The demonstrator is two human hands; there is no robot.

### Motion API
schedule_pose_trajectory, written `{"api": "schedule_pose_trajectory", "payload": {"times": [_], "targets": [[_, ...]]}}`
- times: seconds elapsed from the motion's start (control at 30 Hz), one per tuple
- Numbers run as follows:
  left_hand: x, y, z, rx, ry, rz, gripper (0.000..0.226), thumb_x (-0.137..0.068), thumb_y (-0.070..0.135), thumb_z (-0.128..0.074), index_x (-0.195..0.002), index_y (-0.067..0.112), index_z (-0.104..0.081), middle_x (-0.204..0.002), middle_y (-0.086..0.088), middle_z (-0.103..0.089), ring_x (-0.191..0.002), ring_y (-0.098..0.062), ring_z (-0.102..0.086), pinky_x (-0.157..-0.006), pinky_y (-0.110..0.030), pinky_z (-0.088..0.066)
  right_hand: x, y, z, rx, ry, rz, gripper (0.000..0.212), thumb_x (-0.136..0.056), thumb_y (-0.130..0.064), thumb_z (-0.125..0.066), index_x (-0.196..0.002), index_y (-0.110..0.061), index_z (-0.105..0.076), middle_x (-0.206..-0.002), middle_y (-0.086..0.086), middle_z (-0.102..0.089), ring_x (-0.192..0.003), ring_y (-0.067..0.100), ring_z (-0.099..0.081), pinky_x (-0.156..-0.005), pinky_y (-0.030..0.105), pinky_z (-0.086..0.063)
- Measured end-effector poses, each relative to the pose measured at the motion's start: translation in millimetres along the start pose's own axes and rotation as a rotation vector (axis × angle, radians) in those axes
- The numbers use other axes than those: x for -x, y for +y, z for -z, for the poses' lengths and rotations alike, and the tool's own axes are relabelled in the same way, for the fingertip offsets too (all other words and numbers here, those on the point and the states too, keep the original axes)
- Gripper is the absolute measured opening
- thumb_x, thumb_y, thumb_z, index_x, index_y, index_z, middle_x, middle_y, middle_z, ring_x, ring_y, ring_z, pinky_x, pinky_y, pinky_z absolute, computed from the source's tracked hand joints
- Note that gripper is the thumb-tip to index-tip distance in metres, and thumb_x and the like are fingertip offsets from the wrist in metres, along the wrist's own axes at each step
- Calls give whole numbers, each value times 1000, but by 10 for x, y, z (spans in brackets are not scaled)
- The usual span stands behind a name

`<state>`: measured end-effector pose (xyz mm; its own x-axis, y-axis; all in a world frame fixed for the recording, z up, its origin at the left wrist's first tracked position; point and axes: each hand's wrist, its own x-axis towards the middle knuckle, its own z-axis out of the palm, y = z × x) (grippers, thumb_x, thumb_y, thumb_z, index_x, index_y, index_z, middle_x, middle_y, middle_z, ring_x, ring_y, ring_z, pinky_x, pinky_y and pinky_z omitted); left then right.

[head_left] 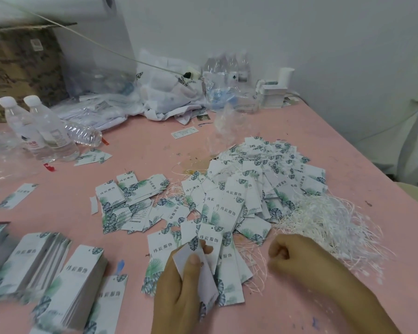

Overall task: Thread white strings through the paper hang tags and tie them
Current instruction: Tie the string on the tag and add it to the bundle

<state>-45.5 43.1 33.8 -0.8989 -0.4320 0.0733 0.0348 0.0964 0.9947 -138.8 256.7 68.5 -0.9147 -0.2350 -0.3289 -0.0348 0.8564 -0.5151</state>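
My left hand (179, 288) grips a small stack of paper hang tags (198, 273) near the table's front edge, thumb pressed on the top tag, blank side up. My right hand (297, 256) sits just to the right with its fingers curled in a fist; whether a string is pinched in it cannot be made out. A tangled bundle of white strings (331, 220) lies right of that hand. A large heap of tags with strings (258, 179) covers the middle of the pink table (143, 145). More loose tags (130, 203) lie to its left.
Neat stacks of tags (58, 280) stand at the front left. Two upright water bottles (41, 126) and one lying on its side sit at the left. Plastic bags and packed bottles (179, 92) crowd the back by the wall, with a cardboard box (22, 66) behind.
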Motion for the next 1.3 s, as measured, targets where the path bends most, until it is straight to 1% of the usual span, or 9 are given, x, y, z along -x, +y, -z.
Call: {"api": "schedule_pose_trajectory", "payload": {"times": [0.1, 0.23, 0.43, 0.53, 0.67, 0.83, 1.0, 1.17, 1.3], "targets": [[96, 79, -148, 43, -163, 66, 34, -81, 64, -50, -98, 46, -74, -101, 13, -75, -86, -9, -72, -71, -31, -58, 57, 23, -88, 88, -71, -5, 21, -67, -48, -62, -81, -32, -60, -70, -14, -60, -60, -4, -52, -54, 17, -38], [185, 86, -368, -6, -398, 242, 31, -85, 63, -51, -107, 51, -69, -108, 15, -74, -98, -6, -69, -86, -32, -56, 45, -34, -219, 212, 154, -37, 37, -76, -68, -55, -77, -31, -54, -73, -11, -60, -67, 0, -53, -54, 24, -34], [90, 87, -483, 189, -384, 480, 18, -95, 27, -62, -94, 27, -80, -99, -3, -78, -97, -19, -72, -82, -28, -57, -50, -20, -301, 190, 153, 28, 21, -91, -32, -50, -79, -21, -62, -76, -5, -65, -71, 9, -60, -63, 28, -45], [41, 92, -477, 426, -318, 569, 23, -80, 17, -72, -93, -1, -77, -101, -30, -71, -94, -43, -69, -91, -50, -53, -66, 62, -238, -71, 181, 67, 21, -91, -29, -53, -75, -19, -60, -72, -3, -64, -60, 5, -54, -61, 31, -47], [-3, 42, -449, 603, -324, 605, 24, -76, 14, -69, -87, -5, -76, -97, -35, -70, -79, -39, -71, -70, -43, -61, -74, 132, -95, -425, 317, 123, 20, -92, -26, -61, -73, -32, -60, -70, -5, -64, -58, 9, -55, -61, 28, -45], [18, 16, -441, 718, -347, 623, 21, -83, 7, -69, -91, -12, -72, -98, -38, -67, -80, -41, -67, -67, -42, -58, -43, 93, -23, -1146, 473, 211, 17, -92, -13, -59, -77, -17, -65, -89, 2, -72, -81, 15, -67, -79, 32, -50], [36, 39, -393, 762, -421, 588, 37, -80, 7, -68, -112, -11, -62, -98, -39, -65, -78, -42, -65, -67, -42, -55, 20, 63, 102, -1737, 249, 343, 17, -82, -5, -53, -72, -17, -59, -75, 4, -61, -48, 6, -47, -47, 15, -43], [24, 8, -390, 773, -391, 509, 50, -78, 9, -64, -126, 22, -58, -89, -38, -64, -68, -40, -65, -60, -41, -55, 82, -139, -136, -1274, -76, 203, 25, -72, -6, -74, -96, -8, -71, -74, 16, -63, -39, 7, -34, -35, 15, -30], [-2, 25, -376, 731, -386, 460, 42, -71, 5, -61, -112, 4, -50, -77, -28, -63, -58, -34, -63, -52, -38, -55, 97, -237, -240, -1164, -53, 201, 26, -65, -17, -71, -89, -10, -76, -73, 13, -68, -40, 8, -38, -35, 15, -29]]}}
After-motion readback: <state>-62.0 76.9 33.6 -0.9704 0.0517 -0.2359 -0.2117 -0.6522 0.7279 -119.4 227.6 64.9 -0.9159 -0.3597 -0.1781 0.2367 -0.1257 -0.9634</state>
